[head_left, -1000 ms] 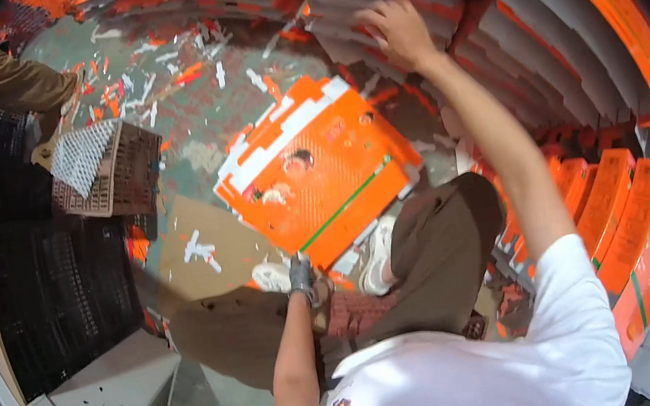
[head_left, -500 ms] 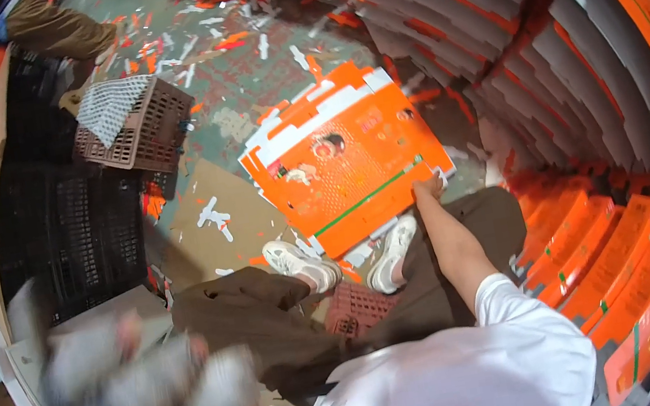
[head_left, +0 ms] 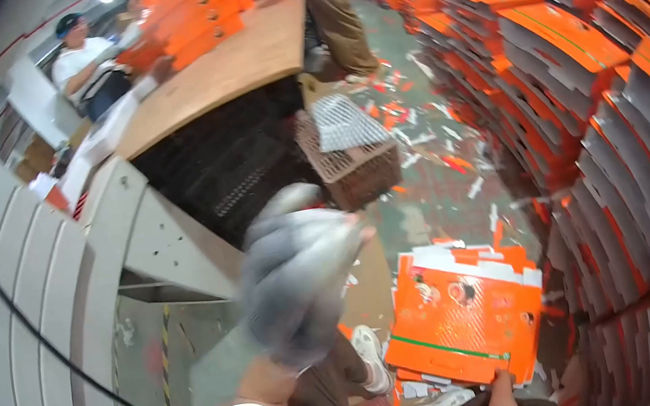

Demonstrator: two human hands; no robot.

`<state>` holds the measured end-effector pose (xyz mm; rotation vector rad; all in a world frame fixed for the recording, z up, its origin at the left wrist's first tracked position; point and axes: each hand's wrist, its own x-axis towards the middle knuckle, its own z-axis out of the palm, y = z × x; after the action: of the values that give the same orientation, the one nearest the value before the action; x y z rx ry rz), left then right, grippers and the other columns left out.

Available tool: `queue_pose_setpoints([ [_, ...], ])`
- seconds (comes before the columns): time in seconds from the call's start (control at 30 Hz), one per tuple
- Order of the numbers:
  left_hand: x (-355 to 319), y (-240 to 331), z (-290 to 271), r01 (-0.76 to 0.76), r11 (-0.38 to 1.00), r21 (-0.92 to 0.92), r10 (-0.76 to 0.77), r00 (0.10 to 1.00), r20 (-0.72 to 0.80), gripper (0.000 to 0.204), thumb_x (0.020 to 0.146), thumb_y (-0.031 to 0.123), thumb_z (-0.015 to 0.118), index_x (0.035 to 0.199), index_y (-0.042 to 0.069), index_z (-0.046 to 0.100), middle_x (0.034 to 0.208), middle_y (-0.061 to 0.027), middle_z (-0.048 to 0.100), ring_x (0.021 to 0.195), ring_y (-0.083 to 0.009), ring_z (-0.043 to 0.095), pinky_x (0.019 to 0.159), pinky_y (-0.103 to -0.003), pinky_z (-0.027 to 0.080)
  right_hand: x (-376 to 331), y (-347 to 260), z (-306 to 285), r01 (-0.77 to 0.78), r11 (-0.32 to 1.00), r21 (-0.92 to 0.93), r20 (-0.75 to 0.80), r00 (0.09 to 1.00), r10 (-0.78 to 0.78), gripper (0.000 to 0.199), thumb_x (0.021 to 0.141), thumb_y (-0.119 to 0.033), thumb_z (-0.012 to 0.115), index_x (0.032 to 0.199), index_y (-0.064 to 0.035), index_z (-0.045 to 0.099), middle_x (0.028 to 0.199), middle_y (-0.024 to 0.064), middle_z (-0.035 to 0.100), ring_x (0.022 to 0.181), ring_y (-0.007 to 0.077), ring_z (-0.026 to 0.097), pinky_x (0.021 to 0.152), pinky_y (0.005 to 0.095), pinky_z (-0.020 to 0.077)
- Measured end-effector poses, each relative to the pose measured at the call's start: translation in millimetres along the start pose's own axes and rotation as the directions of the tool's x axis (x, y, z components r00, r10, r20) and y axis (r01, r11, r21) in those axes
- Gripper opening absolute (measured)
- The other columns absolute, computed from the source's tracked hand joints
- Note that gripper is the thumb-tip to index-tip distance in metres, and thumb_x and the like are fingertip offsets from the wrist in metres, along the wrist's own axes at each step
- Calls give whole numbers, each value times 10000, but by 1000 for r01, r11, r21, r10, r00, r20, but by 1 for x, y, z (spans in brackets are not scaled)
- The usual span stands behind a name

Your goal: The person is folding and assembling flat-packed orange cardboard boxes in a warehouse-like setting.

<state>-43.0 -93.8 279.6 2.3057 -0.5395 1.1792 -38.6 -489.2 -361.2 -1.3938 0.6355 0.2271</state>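
Note:
A stack of flat orange cardboard box blanks (head_left: 463, 309) with white tabs, a green strip and round marks lies low in front of me, by my shoes. My bare right hand (head_left: 503, 401) is closed on its near edge, thumb on top; its other fingers are mostly hidden. My left hand (head_left: 299, 280), in a grey glove with bare fingertips showing, is raised in mid-air left of the stack. Motion smears its fingers, and I see nothing plainly held in it.
Tall stacks of grey and orange cardboard (head_left: 625, 144) line the right side. A brown crate (head_left: 354, 172) stands beside a wooden-topped table (head_left: 232, 59). Grey panels (head_left: 20, 280) fill the left. Scraps litter the floor (head_left: 460, 189). A person (head_left: 87, 66) works beyond the table; another stands nearby.
The view has swung up and left, bringing the table and people into sight. My left hand has risen from the lower left toward the middle. My right hand stays at the stack's near edge.

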Motion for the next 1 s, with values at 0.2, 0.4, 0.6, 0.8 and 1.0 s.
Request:
queue_pose_setpoints([
  [0.2, -140, -87, 120, 785, 365, -501, -616, 607, 503, 325, 823, 32, 531, 1146, 15, 490, 1058, -45, 572, 984, -117, 523, 870, -242, 398, -39, -85, 20, 80, 872, 484, -169, 986, 4, 412, 778, -21, 501, 1178, -77, 423, 1131, 100, 483, 933, 246, 545, 777, 377, 487],
  [0.4, -140, -173, 172, 422, 758, -497, -218, 882, 417, 546, 835, 219, 530, 1303, 43, 311, 1337, -70, 349, 1233, -214, 324, 1029, -291, 221, -124, -229, 70, 480, 851, 216, -47, 875, -482, 402, 771, -47, 602, 1136, -26, 435, 954, 43, 550, 825, 126, 549, 746, 271, 439],
  [0.6, -53, -171, 188, 417, 862, -287, -104, 700, 706, 509, 836, 367, 522, 1228, 59, 421, 1163, -96, 513, 1057, -192, 473, 892, -288, 354, -155, -241, 42, 430, 820, 377, 101, 861, -498, 322, 779, 9, 565, 1095, -19, 512, 1140, 59, 510, 1050, 145, 471, 861, 301, 393],
  [0.8, -65, -118, 183, 389, 881, -270, 22, 536, 844, 383, 756, 393, 614, 816, 15, 597, 628, -134, 548, 602, -233, 532, 588, -352, 400, -149, -221, 22, 306, 949, -75, -110, 943, -313, 379, 785, -42, 568, 1151, -33, 469, 1199, 74, 465, 1061, 197, 454, 887, 343, 374],
  [1.0, -103, -87, 215, -35, 990, -135, 139, 332, 933, 402, 745, 450, 578, 970, 118, 614, 787, -134, 607, 720, -297, 578, 699, -406, 430, -256, -318, 129, 680, 4, -733, 327, 357, -875, 587, 665, -72, 646, 1211, -49, 431, 1288, 154, 364, 1188, 306, 346, 983, 430, 252],
])
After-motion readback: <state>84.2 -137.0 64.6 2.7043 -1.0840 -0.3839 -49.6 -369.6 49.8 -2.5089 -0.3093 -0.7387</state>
